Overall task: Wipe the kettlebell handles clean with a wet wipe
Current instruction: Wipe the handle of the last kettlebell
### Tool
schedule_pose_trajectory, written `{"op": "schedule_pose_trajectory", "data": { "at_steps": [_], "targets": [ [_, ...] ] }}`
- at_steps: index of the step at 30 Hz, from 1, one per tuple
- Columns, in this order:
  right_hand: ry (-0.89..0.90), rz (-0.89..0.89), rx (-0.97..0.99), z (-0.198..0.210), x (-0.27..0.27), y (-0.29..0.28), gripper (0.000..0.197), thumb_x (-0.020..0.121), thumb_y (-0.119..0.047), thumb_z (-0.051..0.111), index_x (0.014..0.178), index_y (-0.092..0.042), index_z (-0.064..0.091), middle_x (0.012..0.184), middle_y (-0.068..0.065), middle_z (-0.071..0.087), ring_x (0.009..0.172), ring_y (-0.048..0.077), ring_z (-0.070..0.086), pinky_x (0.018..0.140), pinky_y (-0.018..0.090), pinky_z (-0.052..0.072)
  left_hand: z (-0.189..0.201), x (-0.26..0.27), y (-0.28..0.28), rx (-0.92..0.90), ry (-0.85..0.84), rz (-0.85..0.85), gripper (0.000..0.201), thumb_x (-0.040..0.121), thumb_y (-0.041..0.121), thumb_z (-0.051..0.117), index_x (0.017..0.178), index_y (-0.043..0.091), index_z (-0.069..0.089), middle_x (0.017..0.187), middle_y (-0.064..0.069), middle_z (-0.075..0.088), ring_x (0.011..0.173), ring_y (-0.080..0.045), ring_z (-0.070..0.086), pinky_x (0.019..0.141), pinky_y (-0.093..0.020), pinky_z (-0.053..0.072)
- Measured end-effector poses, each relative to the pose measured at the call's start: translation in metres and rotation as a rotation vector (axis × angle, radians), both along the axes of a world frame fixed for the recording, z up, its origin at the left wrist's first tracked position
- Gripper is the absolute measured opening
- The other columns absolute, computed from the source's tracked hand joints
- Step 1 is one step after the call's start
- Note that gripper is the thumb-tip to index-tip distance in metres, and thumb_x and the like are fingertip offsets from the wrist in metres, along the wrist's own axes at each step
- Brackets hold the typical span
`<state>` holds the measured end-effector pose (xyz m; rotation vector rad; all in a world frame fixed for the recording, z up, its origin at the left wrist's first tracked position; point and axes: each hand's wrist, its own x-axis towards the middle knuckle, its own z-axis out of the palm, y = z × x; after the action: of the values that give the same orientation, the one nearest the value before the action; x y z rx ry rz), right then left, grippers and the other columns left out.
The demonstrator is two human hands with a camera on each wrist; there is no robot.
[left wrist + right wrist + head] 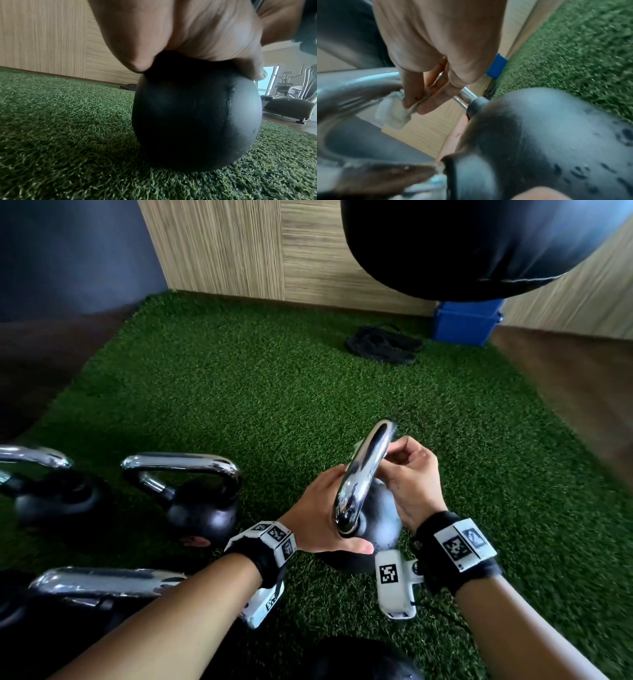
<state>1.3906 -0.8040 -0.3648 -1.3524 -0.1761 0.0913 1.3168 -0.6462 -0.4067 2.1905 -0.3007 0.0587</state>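
A black kettlebell [382,518] with a chrome handle [366,470] stands tilted on the green turf in front of me. My left hand [318,510] grips its top by the handle's base, thumb along the near side. In the left wrist view that hand's palm [185,40] lies on the black ball [197,115]. My right hand [399,463] reaches in from the right. It pinches a white wet wipe [392,115] against the inner side of the handle [351,88], thumb and fingers [423,102] closed on it.
Three more chrome-handled kettlebells stand at the left [191,494], [48,487], [102,583]. A black punching bag [479,244] hangs at top right above a blue box [466,320]. Black sandals [383,344] lie on the far turf. A wood-panelled wall [239,251] runs behind.
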Motion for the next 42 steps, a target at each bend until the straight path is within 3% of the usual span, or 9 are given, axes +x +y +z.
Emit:
{"op": "schedule_pose_trajectory", "data": {
  "at_steps": [4, 8, 15, 23, 28, 30, 33, 38, 42],
  "targets": [
    [-0.163, -0.19, -0.29, -0.001, 0.0, 0.002, 0.026, 0.071, 0.002, 0.08, 0.074, -0.015, 0.061, 0.067, -0.006, 0.07, 0.059, 0.003, 0.062, 0.055, 0.02, 0.053, -0.001, -0.001, 0.002, 0.013, -0.021, 0.017, 0.121, 0.055, 0.038, 0.102, 0.152, 0.01, 0.035, 0.154, -0.009, 0.044, 0.145, -0.025, 0.042, 0.121, -0.05, 0.034],
    [-0.126, -0.372, -0.445, 0.003, 0.01, 0.008, 0.021, 0.076, -0.007, 0.078, 0.073, -0.02, 0.061, 0.069, -0.007, 0.068, 0.054, -0.003, 0.059, 0.057, 0.026, 0.056, -0.003, -0.002, 0.004, 0.043, -0.026, 0.012, 0.122, 0.057, 0.05, 0.097, 0.151, 0.022, 0.025, 0.151, -0.002, 0.041, 0.144, -0.024, 0.041, 0.124, -0.048, 0.031],
    [0.001, -0.424, -0.552, 0.009, 0.016, 0.014, 0.02, 0.079, -0.011, 0.077, 0.069, -0.018, 0.061, 0.052, -0.015, 0.059, 0.042, -0.02, 0.051, 0.033, 0.002, 0.031, -0.007, 0.002, 0.002, 0.02, -0.121, -0.021, 0.113, 0.062, 0.058, 0.09, 0.146, 0.003, 0.039, 0.141, -0.018, 0.053, 0.129, -0.035, 0.055, 0.118, -0.054, 0.037],
    [0.131, -0.327, -0.82, 0.008, 0.018, 0.023, 0.024, 0.08, -0.016, 0.071, 0.063, -0.016, 0.054, 0.049, -0.004, 0.055, 0.042, 0.004, 0.05, 0.029, 0.013, 0.029, 0.006, 0.003, 0.004, 0.288, -0.066, -0.078, 0.111, 0.071, 0.046, 0.09, 0.156, 0.009, 0.028, 0.156, -0.009, 0.037, 0.147, -0.025, 0.032, 0.127, -0.044, 0.02],
    [0.201, -0.132, -0.853, 0.019, 0.011, 0.009, 0.035, 0.083, -0.024, 0.077, 0.105, -0.011, 0.053, 0.083, 0.003, 0.063, 0.051, 0.005, 0.064, 0.039, 0.018, 0.045, 0.048, -0.004, 0.012, 0.278, 0.234, -0.171, 0.115, 0.059, 0.055, 0.093, 0.15, 0.04, 0.025, 0.151, 0.008, 0.046, 0.137, -0.015, 0.047, 0.122, -0.041, 0.034],
    [0.04, -0.009, -0.875, 0.026, 0.014, -0.008, 0.054, 0.082, -0.022, 0.08, 0.123, -0.013, 0.045, 0.095, 0.007, 0.066, 0.062, 0.016, 0.069, 0.047, 0.028, 0.054, 0.07, -0.011, 0.017, 0.244, 0.299, -0.114, 0.112, 0.054, 0.068, 0.088, 0.146, 0.048, 0.027, 0.141, 0.013, 0.06, 0.124, -0.012, 0.061, 0.113, -0.042, 0.046],
    [-0.366, 0.177, -1.044, 0.05, 0.025, -0.026, 0.072, 0.088, -0.007, 0.073, 0.147, -0.027, 0.038, 0.081, -0.008, 0.067, 0.053, -0.004, 0.063, 0.048, 0.009, 0.048, 0.092, -0.021, 0.009, 0.326, 0.098, -0.005, 0.109, 0.061, 0.084, 0.072, 0.147, 0.031, 0.03, 0.126, 0.004, 0.069, 0.101, -0.009, 0.072, 0.088, -0.031, 0.062],
    [-0.657, 0.383, -1.244, 0.081, 0.039, -0.019, 0.06, 0.087, -0.003, 0.071, 0.14, -0.026, 0.054, 0.111, -0.002, 0.073, 0.088, 0.01, 0.069, 0.079, 0.021, 0.057, 0.107, -0.021, -0.018, 0.366, -0.074, 0.1, 0.04, 0.082, 0.012, 0.071, 0.117, 0.011, 0.054, 0.084, 0.005, 0.064, 0.061, -0.007, 0.064, 0.05, -0.027, 0.057],
    [-0.689, 0.324, -1.296, 0.082, 0.034, -0.022, 0.045, 0.088, -0.008, 0.069, 0.129, -0.025, 0.06, 0.098, 0.002, 0.075, 0.079, 0.014, 0.071, 0.077, 0.033, 0.062, 0.109, -0.016, -0.019, 0.343, -0.052, 0.113, 0.039, 0.075, 0.002, 0.073, 0.11, 0.01, 0.058, 0.077, 0.008, 0.062, 0.055, -0.001, 0.058, 0.043, -0.013, 0.045]
  ]
}}
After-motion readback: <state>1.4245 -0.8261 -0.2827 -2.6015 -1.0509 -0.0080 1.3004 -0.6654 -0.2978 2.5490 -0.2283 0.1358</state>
